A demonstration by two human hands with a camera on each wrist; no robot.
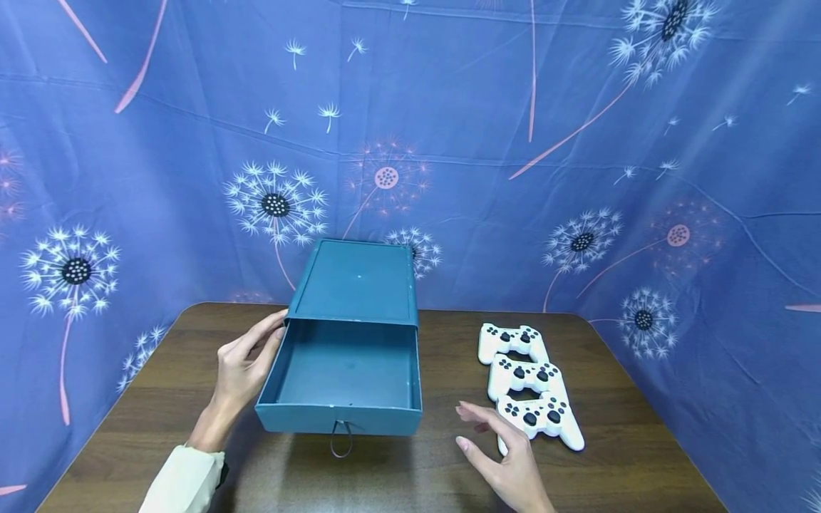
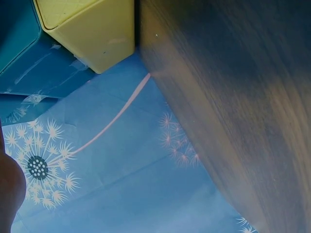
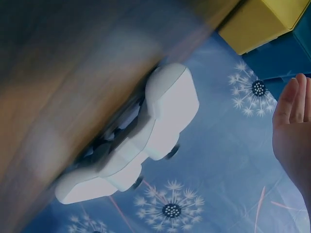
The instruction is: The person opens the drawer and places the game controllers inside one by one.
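Note:
A teal box [image 1: 359, 278] stands left of the middle of the table, its drawer [image 1: 349, 367] pulled well out with nothing inside. From the drawer's front hangs a thin dark loop [image 1: 342, 440]. My left hand [image 1: 242, 367] touches the box's left side with extended fingers, where drawer and casing meet. Across the table, my right hand [image 1: 507, 459] hovers with fingers extended and parted from the thumb, holding nothing. It is beside the nearest of three white game controllers [image 1: 537, 415], which lie in a column, one close behind another. One controller [image 3: 170, 107] looms large in the right wrist view.
Under the teal box sits a yellow box [image 2: 97, 39], visible in both wrist views but hidden in the head view. The brown wooden table [image 1: 442, 370] meets a blue dandelion-print cloth [image 1: 449, 235] at the back and sides.

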